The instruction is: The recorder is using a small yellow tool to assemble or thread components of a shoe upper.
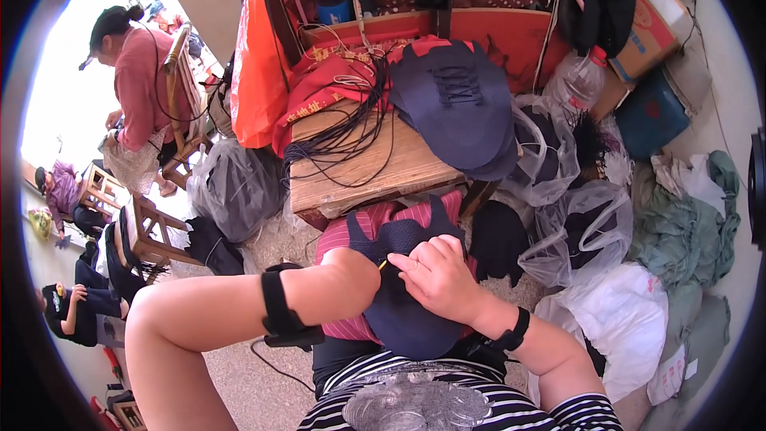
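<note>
On my lap lies a navy fabric shoe upper (411, 315), its strap-like ends pointing away from me, over pink striped cloth (337, 249). My right hand (437, 275) is closed at the upper's middle, thumb and fingers pinched together. A thin yellow stick-like piece (383, 264) shows between its fingertips and my left hand (351, 275). The left hand is bent at the wrist over the upper's left side, and its fingers are hidden. Farther off, stacked navy shoe uppers (459, 104), the top one laced in black, lie on a wooden stool-like table (375, 156) beside a bundle of black laces (351, 132).
Clear plastic bags (586, 231) with dark pieces and a white sack (618, 319) lie at my right. A grey plastic bag (235, 187) stands left of the table, near a wooden stool (148, 227). One person (148, 84) sits at the far left; others are behind.
</note>
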{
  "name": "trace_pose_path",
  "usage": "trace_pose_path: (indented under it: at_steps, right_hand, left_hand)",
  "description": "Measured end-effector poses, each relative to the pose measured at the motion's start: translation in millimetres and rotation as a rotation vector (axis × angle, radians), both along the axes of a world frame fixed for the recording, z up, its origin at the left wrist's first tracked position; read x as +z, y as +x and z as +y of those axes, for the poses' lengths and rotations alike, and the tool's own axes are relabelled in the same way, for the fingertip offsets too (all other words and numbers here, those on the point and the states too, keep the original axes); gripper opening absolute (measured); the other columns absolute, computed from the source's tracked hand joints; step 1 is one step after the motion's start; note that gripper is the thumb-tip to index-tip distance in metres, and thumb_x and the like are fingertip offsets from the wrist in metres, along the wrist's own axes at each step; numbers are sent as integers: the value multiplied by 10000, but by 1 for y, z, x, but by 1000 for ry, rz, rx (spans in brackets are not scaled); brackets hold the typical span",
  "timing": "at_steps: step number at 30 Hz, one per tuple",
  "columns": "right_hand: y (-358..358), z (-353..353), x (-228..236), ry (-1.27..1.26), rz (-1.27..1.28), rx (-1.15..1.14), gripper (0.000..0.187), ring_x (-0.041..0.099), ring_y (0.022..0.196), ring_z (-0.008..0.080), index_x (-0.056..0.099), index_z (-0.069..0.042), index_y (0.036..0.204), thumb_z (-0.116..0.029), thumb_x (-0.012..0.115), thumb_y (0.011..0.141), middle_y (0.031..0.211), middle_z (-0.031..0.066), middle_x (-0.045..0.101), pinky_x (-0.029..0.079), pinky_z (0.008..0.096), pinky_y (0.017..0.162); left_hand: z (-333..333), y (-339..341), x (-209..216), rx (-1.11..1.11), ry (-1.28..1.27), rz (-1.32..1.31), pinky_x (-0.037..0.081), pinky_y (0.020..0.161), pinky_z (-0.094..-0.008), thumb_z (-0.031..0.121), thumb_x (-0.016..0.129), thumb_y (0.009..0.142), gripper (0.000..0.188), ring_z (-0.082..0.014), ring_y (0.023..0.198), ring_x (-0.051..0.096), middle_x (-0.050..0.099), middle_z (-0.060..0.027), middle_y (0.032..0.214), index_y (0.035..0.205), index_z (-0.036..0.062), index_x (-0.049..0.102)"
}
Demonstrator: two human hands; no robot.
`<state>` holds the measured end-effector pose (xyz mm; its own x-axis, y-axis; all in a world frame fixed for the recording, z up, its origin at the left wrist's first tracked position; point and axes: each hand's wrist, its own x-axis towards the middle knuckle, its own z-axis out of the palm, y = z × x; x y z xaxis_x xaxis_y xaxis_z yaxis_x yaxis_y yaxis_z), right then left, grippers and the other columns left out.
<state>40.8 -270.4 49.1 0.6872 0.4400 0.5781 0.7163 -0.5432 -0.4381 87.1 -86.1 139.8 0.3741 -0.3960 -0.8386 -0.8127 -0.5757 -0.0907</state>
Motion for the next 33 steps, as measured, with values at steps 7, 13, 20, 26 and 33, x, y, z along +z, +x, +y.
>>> trace_pose_path:
  at_steps: [7,13,20,26,33]
  right_hand:
    - [-1,-1,2,-42,-10,14,444,561,883,220,674,-88,1241,-71,737,802,900,15,546,401,422,900]
    - [0,0,0,-35,9,1,453,554,884,216,688,-118,1232,-72,751,785,886,4,536,400,422,912]
    - [0,3,-3,-35,-4,-13,456,558,865,209,704,-142,1214,-57,763,770,863,-6,540,399,411,907]
    - [-1,6,-1,-17,6,-29,435,558,864,209,714,-145,1184,-52,767,762,856,-7,533,398,407,893]
    - [5,2,-3,-6,22,-11,387,563,892,220,690,-111,1167,-71,755,788,883,10,537,404,420,908]
  left_hand:
    - [49,4,4,541,-440,243,548,805,-460,264,604,998,256,-368,939,713,718,-185,927,997,32,710]
    - [71,-25,-17,303,-632,-213,540,783,-434,207,674,906,171,-323,873,698,655,-138,878,977,53,690]
    - [57,-22,-20,-324,-384,-462,472,696,-345,183,683,777,140,-210,843,633,613,-37,846,868,79,706]
    - [43,-19,0,-406,-372,-493,448,701,-347,210,666,800,126,-205,850,623,615,-32,850,846,101,710]
    - [62,-2,-23,-409,-461,-531,464,714,-344,217,652,807,146,-206,845,615,597,-30,865,881,98,695]
